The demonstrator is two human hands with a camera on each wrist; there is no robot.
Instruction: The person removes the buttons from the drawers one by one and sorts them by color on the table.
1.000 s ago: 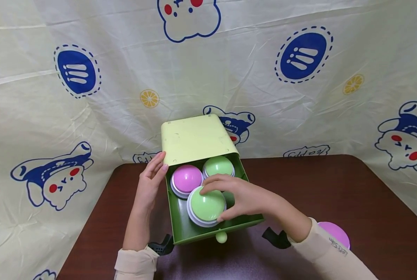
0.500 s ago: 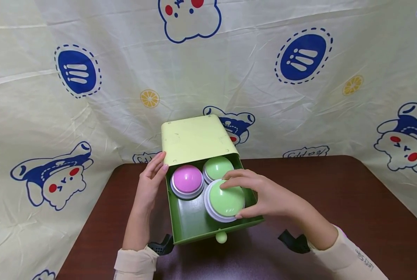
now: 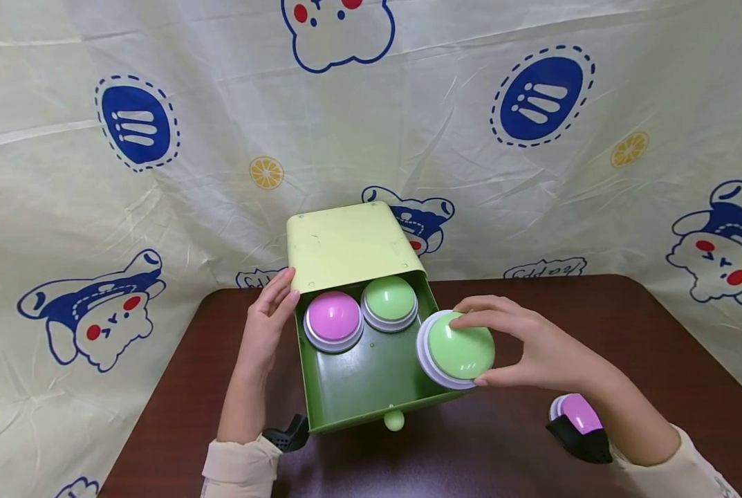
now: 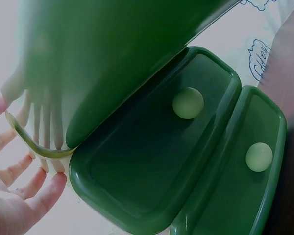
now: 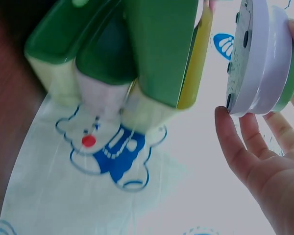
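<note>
My right hand (image 3: 520, 342) pinches a green dome push button (image 3: 464, 349) with a white base, held over the right front edge of a pulled-out green drawer (image 3: 371, 380). In the right wrist view the white base (image 5: 257, 58) shows small dark feet, and my fingertips touch its rim. My left hand (image 3: 272, 304) touches the left side of the pale-green drawer cabinet (image 3: 352, 242) with extended fingers. Inside the drawer sit a pink push button (image 3: 333, 318) and a second green push button (image 3: 391, 301), side by side at the back.
Another pink button (image 3: 581, 413) lies on the brown table (image 3: 595, 325) at the right, partly hidden by a black wrist mount (image 3: 579, 443). Two shut drawers with round knobs (image 4: 188, 103) show in the left wrist view. A printed white cloth (image 3: 371, 138) hangs behind.
My right hand has carried the green button rightward from the middle of the drawer to past its right edge. The left hand, the cabinet and the other two buttons inside have stayed put.
</note>
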